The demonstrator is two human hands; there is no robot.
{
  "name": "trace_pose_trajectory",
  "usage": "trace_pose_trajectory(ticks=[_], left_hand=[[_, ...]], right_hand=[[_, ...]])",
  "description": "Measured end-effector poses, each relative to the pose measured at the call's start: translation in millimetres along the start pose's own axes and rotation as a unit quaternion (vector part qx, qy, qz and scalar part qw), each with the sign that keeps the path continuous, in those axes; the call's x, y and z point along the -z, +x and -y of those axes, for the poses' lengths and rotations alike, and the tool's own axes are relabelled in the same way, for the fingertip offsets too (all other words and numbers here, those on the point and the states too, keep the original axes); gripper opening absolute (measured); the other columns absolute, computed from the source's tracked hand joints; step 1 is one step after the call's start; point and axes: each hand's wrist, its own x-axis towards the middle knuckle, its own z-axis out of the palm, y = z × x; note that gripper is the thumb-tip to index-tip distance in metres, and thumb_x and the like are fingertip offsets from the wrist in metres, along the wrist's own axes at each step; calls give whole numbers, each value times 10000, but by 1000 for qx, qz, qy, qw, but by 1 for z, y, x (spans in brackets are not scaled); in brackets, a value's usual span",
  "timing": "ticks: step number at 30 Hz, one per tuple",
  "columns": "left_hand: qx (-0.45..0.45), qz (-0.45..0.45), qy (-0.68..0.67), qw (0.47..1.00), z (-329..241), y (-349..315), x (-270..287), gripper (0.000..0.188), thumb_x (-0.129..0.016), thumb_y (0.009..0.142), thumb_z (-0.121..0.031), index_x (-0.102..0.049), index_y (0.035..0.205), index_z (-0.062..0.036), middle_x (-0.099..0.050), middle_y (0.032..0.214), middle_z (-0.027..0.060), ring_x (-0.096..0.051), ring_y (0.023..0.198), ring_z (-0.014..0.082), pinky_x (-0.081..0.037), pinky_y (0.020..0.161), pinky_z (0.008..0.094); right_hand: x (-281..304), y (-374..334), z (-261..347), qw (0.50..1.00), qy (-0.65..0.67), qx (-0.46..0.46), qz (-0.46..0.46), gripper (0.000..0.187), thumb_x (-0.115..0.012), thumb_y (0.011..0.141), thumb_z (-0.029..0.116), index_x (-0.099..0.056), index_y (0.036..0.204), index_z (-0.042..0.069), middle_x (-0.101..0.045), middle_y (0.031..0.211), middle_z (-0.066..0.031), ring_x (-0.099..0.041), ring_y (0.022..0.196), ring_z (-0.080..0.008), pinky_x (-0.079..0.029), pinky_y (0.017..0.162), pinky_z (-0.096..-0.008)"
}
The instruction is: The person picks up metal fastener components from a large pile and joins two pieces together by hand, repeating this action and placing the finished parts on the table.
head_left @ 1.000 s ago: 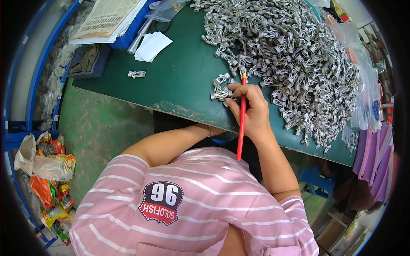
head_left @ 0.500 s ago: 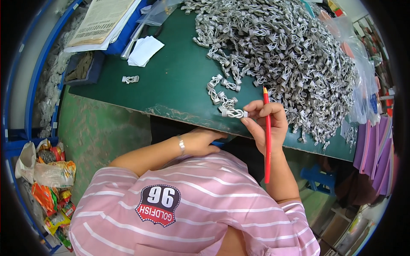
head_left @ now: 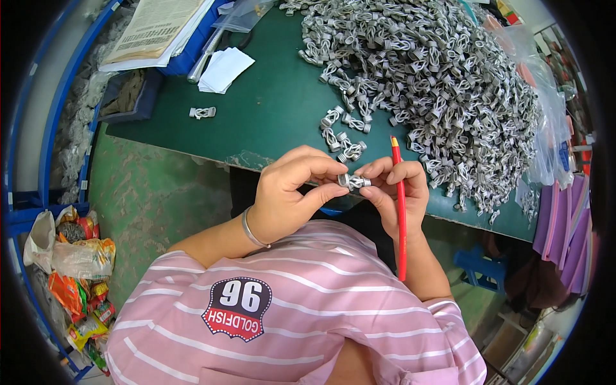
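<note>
Between the fingertips of both hands is a small silver metal part with a looped, twisted middle [head_left: 355,182]. My left hand [head_left: 296,186] pinches its left end, and my right hand [head_left: 401,189] grips its right end with thumb and forefinger. A red pen [head_left: 402,218] with a yellowish tip is also tucked in the fingers of my right hand, pointing away from me. Just beyond my fingers lie several like parts [head_left: 343,142] on the green table [head_left: 269,109]. One single part [head_left: 203,113] sits apart at the left.
A big heap of the same metal parts [head_left: 443,90] covers the table's right side. White paper slips [head_left: 224,69], a blue tray with papers [head_left: 186,48] and a dark bin [head_left: 131,96] stand at the far left. Clear plastic [head_left: 545,128] and purple cloth [head_left: 564,221] are at right.
My left hand has come up from below the table edge and taken the metal part's left end. The right hand has drawn the part slightly nearer, away from the loose ones.
</note>
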Motion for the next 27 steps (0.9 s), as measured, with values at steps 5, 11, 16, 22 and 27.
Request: trace_pose_trajectory(ticks=[5,11,16,22,27], left_hand=[[92,11,-104,990,5,1,-2,176,-642,737,52,-603,908,58,-590,847,83,-610,752,149,-516,678,246],[216,22,-242,946,17,-6,-5,206,-554,822,27,-538,1021,79,-588,946,120,-614,816,187,-525,712,272],[474,75,-489,729,5,10,2,275,-443,917,-151,-484,1108,42,-576,964,143,-611,765,180,-517,565,238],[413,45,-396,819,4,5,6,83,-516,873,-97,-490,909,-28,-501,781,34,-464,579,71,-364,424,173],[337,27,-155,928,3,8,-1,231,-597,809,-37,-500,1015,-3,-524,761,24,-495,560,64,-421,462,183]], right_hand=[[1,0,1,987,-120,103,-9,382,-603,715,-152,-376,944,53,-518,981,-178,-570,885,-225,-498,746,-302],[-8,3,4,968,-191,160,5,386,-614,701,-148,-374,924,57,-535,948,-171,-583,841,-225,-504,712,-302],[-10,13,15,937,-309,157,44,193,-595,738,-107,-466,775,32,-605,834,-164,-605,778,-215,-493,626,-290],[20,38,-2,860,-499,80,66,238,-629,655,-78,-506,826,34,-614,858,-101,-563,760,-266,-443,713,-347],[24,25,-3,926,-377,1,-11,264,-675,649,-87,-488,797,28,-587,828,-95,-566,715,-194,-460,627,-285]])
